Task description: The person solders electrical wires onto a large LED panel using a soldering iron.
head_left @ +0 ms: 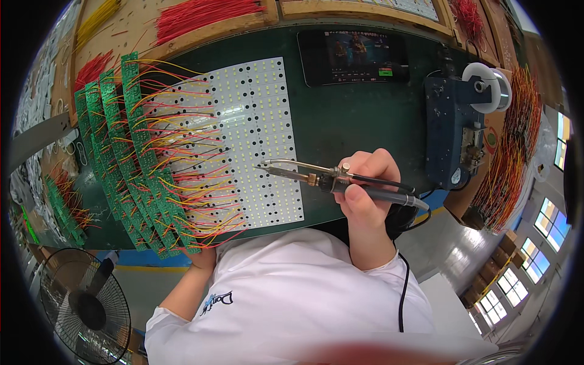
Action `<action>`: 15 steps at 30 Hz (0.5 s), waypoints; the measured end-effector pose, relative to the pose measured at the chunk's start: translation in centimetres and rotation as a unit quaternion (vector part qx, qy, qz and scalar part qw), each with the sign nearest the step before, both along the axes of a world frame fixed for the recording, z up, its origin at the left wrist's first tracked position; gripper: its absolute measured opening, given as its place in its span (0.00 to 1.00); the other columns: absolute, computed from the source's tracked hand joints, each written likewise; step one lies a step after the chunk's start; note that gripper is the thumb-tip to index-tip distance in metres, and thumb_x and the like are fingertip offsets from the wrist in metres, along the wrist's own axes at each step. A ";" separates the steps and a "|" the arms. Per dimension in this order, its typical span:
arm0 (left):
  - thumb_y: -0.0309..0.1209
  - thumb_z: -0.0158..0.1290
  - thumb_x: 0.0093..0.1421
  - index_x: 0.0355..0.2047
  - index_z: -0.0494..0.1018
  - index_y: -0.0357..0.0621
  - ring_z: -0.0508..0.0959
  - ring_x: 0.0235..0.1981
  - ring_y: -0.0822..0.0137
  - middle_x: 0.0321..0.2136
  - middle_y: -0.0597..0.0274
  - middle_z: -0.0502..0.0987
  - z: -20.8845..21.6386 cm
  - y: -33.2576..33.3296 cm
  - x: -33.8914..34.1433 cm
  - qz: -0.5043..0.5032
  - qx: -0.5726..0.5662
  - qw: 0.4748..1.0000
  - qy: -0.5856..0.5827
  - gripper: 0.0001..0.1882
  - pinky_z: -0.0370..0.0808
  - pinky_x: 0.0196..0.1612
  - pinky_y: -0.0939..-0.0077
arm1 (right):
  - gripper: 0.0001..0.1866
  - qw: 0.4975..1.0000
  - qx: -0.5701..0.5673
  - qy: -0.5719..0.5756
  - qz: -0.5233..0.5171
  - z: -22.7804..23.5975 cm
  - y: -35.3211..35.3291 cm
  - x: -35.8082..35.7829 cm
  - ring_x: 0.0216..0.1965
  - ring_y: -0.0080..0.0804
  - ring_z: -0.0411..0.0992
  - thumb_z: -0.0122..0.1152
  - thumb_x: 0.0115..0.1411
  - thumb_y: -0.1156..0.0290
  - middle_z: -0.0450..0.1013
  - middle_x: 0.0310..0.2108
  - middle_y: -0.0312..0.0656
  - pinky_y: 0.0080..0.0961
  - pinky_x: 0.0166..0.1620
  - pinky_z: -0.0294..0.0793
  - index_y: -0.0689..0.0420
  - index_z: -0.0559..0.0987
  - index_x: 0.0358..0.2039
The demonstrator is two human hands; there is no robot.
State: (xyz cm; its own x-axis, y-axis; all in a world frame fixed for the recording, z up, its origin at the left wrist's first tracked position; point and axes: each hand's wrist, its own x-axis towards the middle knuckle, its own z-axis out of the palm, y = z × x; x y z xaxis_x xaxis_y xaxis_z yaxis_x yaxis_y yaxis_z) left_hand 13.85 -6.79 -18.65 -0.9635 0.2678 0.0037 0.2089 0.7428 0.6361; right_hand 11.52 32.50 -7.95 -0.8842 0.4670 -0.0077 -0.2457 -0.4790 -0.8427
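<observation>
Your right hand [370,216]: fingers curled and thumb pressed in, closed around the grey-and-black handle of a slim soldering iron [322,181] with a metal feed tube [304,164] along it.
Iron tip: pointing left, over the white rectangular LED panel [264,121]; whether it touches, you cannot tell from here.
Your left hand [204,259]: at the near end of the green boards, its fingers mostly hidden beneath them; how far open, and any hold, cannot be told.
Boards: long green circuit strips [131,97], side by side on the left, their thin red and yellow wires [188,159] spreading right across the panel.
Bench: dark green tabletop [359,115], under the panel.
Far side: black phone [359,58] with a lit screen.
Right side: blue metal box [447,121] bearing a white plastic spool [500,91].
</observation>
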 end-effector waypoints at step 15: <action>0.34 0.57 0.57 0.46 0.74 0.39 0.76 0.44 0.50 0.45 0.51 0.77 -1.8 -2.4 0.4 -0.118 -0.143 0.982 -0.037 0.18 0.72 0.48 0.57 | 0.14 0.992 0.081 -0.093 0.008 0.1 0.4 -0.2 0.28 0.21 0.71 0.68 0.56 0.76 0.75 0.30 0.45 0.17 0.30 0.71 0.59 0.68 0.32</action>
